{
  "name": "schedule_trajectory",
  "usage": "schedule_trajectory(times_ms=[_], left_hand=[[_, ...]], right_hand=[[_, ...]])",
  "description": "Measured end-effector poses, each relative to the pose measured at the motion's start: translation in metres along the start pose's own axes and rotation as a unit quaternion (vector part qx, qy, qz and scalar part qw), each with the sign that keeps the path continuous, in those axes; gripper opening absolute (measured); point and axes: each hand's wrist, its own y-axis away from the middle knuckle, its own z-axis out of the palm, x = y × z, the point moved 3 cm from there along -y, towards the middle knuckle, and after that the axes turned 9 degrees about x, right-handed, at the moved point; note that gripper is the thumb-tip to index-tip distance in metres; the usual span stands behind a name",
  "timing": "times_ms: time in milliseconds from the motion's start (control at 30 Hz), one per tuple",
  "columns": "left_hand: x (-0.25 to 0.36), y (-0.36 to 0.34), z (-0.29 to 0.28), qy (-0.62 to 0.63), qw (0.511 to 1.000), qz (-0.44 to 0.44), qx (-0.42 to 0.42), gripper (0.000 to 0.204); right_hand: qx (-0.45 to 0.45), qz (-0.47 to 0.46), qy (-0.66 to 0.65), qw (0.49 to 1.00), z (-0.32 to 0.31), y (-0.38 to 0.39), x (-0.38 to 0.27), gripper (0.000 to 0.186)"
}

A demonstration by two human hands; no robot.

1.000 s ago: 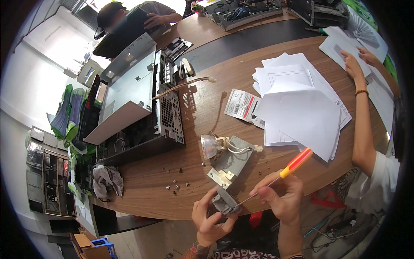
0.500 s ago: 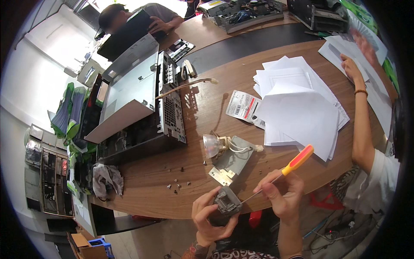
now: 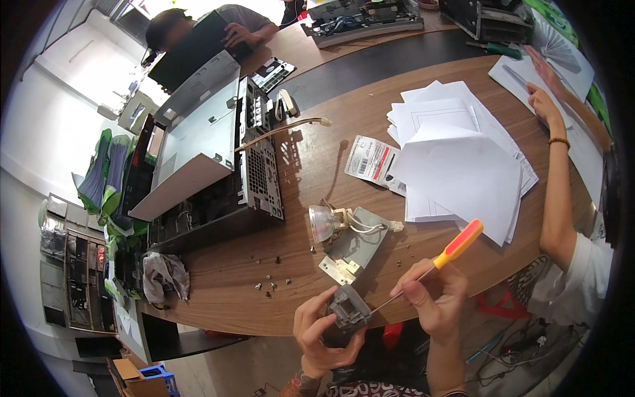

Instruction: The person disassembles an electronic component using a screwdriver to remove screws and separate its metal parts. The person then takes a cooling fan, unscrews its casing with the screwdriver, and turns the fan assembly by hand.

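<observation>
Since a second ago, we have tipped the gray block (image 3: 350,309) so its recessed face looks up at us. Our left hand (image 3: 319,336) has its grip partly closed around it, at the near edge of the table (image 3: 228,288). Our right hand (image 3: 438,301) has its grip closed on the screwdriver (image 3: 458,246), whose long axis slants, tip lower-left by the block's right side, handle upper-right.

Wooden table (image 3: 221,288): papers (image 3: 463,175), probably screws (image 3: 258,286).
</observation>
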Motion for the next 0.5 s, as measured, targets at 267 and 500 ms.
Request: schedule_trajectory(times_ms=[267,500], left_hand=[[0.0026,-0.0021,-0.0025,-0.015,1.0,0.012,-0.012,0.067],[0.0021,0.0,-0.0035,-0.004,0.999,0.003,-0.037,0.062]], right_hand=[[0.002,-0.002,0.005,1.0,-0.0011,0.0006,0.0013,0.011],[-0.005,-0.01,0.007,1.0,-0.0008,0.0008,0.0013,0.01]])
